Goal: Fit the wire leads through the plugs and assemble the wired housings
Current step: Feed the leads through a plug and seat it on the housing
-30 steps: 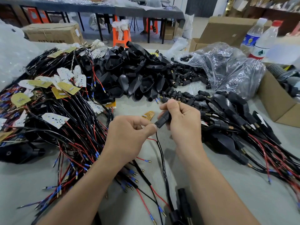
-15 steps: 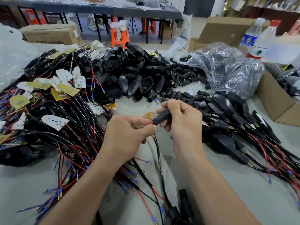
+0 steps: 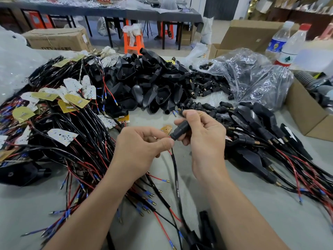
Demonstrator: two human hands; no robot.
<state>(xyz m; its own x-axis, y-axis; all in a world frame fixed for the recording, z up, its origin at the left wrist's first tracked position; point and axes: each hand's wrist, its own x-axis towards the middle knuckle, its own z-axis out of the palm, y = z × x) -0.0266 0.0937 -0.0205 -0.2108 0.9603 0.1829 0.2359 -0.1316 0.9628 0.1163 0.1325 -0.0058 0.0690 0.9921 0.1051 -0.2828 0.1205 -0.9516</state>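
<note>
Our right hand [image 3: 205,141] holds a black plug [image 3: 182,129] above the middle of the worktop [image 3: 270,222], fingers curled round it. Our left hand [image 3: 142,148] pinches the red wire lead [image 3: 169,152] right at the plug's near end. Black housings [image 3: 149,83] lie piled far behind.
</note>
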